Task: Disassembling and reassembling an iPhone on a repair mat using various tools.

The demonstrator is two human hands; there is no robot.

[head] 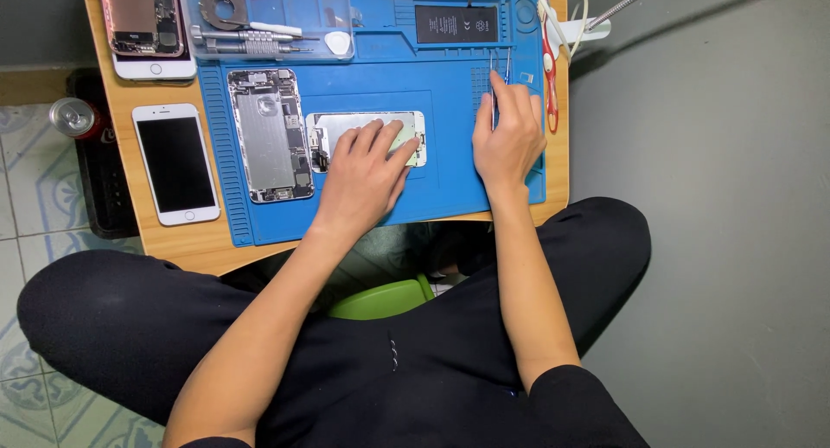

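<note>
My left hand lies flat on a detached phone screen panel that rests face down in the middle of the blue repair mat. Its fingers spread over the panel's right part. My right hand rests on the mat's right side and grips metal tweezers whose tips point away from me. An opened phone body with bare internals lies to the left of the panel.
A white phone lies on the wooden table at left. Further back are another opened phone, a clear tray of tools, a black battery and red-handled scissors. A drink can stands off the table's left.
</note>
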